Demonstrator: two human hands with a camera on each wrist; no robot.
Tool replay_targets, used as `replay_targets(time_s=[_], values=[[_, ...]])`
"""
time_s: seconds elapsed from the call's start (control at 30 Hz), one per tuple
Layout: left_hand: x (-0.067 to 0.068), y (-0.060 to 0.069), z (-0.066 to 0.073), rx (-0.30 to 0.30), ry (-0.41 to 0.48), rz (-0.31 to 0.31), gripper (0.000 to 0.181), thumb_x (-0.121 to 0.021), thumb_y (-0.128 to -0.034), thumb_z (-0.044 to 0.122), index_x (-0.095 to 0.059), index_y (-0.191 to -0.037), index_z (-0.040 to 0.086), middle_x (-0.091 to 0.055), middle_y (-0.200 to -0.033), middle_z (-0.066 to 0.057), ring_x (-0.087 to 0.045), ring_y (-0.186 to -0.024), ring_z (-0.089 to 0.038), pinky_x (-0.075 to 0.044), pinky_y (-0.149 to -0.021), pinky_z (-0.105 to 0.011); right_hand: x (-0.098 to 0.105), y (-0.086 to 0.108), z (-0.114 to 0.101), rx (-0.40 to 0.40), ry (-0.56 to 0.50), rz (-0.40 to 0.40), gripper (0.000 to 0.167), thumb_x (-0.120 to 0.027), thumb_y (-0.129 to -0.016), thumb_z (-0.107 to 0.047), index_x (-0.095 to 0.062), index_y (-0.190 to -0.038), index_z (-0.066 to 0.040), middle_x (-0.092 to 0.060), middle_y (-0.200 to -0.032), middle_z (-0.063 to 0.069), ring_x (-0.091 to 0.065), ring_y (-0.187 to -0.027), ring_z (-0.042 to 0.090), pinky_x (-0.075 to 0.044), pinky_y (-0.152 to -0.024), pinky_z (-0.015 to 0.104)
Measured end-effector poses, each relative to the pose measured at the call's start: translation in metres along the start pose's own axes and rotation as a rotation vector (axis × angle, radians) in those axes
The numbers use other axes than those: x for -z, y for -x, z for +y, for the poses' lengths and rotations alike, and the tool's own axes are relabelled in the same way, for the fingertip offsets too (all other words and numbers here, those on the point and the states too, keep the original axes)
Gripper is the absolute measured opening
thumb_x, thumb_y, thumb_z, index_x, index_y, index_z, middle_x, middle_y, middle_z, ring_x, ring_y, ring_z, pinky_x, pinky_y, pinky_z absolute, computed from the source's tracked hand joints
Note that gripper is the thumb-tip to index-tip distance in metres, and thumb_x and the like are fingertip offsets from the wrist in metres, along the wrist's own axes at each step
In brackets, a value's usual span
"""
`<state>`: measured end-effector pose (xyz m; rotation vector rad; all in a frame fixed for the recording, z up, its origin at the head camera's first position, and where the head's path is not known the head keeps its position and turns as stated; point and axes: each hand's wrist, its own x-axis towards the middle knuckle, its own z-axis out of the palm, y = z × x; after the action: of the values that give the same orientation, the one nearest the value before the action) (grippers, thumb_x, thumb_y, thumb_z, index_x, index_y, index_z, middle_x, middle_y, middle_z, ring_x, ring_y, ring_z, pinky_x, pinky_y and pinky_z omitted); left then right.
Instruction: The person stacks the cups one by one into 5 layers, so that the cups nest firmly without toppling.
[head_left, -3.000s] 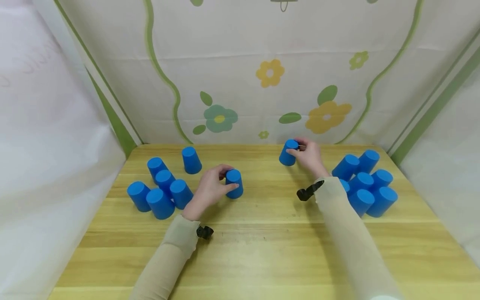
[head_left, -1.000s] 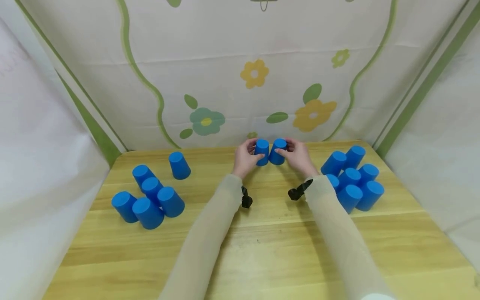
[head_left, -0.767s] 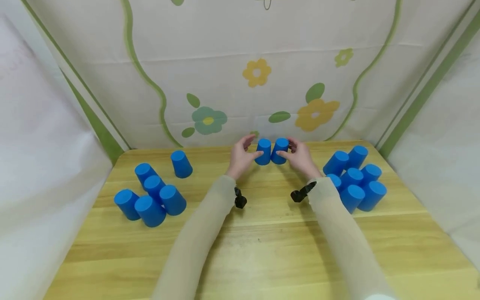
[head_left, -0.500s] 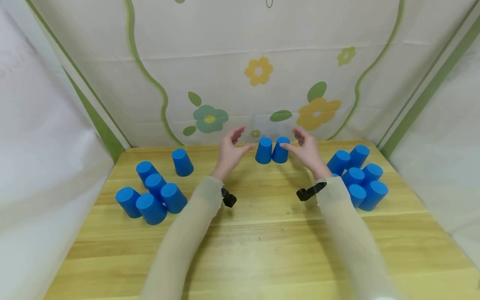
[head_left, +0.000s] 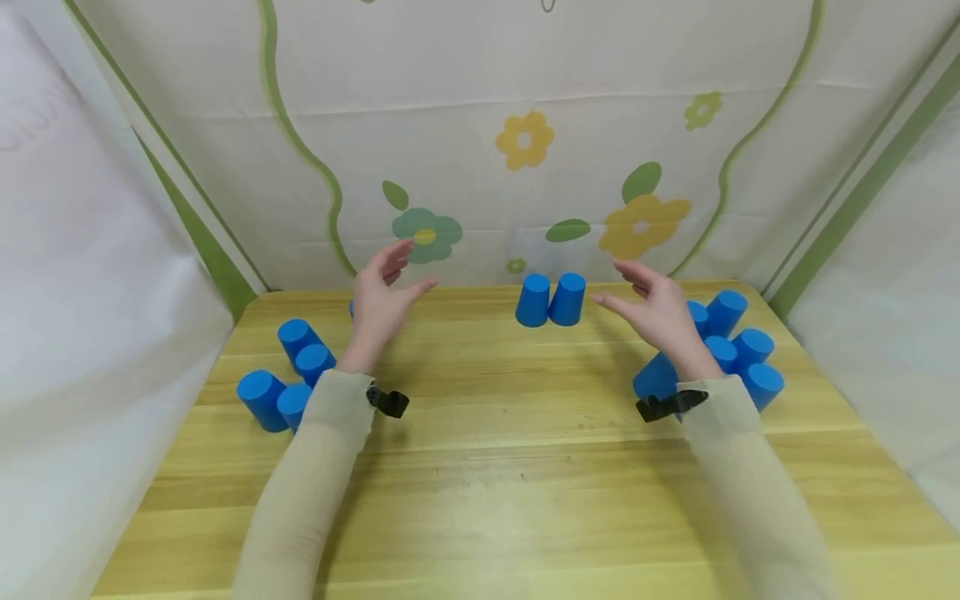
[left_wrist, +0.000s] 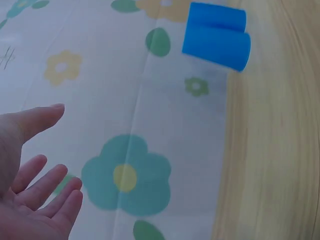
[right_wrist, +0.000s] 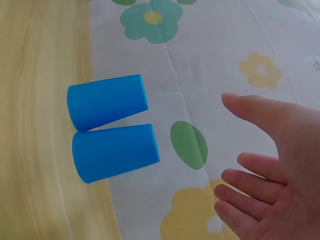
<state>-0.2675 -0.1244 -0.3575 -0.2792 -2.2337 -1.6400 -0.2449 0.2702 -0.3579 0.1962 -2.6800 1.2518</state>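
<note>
Two upside-down blue cups stand side by side at the table's back edge, the left cup (head_left: 533, 301) and the right cup (head_left: 567, 300), their bases touching or nearly so. My left hand (head_left: 380, 304) is in the air well to their left, fingers apart and holding nothing; it partly hides a single cup behind it. To the right of the pair, my right hand (head_left: 658, 315) hovers with thumb and fingers spread, also empty. The left wrist view has the left hand (left_wrist: 35, 175) away from the pair; the right wrist view has the right hand (right_wrist: 270, 175) beside the cups (right_wrist: 117, 152).
Several blue cups (head_left: 261, 400) stand upside down on the left of the wooden table (head_left: 487, 517), partly behind the left sleeve. Several more (head_left: 753, 348) are grouped on the right, some behind the right hand and wrist. A white flowered cloth (head_left: 450, 75) hangs behind the table.
Both hands have let go of the two cups and moved apart, the left hand to the left and the right hand to the right. Earlier the left hand brought its cup beside the other.
</note>
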Motion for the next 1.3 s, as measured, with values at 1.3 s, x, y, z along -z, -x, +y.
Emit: replay_targets(time_s=[1.3], values=[[0.077, 0.008, -0.037, 0.379, -0.384, -0.282, 0.061, -0.073, -0.0969, 0.029, -0.051, -0.147, 0.005, -0.052, -0.145, -0.020, -0.048, -0.132, -0.041, -0.041, -0.108, -0.058, 0.055, 0.085, 0.039, -0.054, 0.181, -0.195, 0.075, -0.075, -0.094, -0.041, -0.049, -0.147, 0.004, -0.055, -0.141, 0.026, -0.054, -0.127, 0.047, -0.045, -0.102, 0.056]])
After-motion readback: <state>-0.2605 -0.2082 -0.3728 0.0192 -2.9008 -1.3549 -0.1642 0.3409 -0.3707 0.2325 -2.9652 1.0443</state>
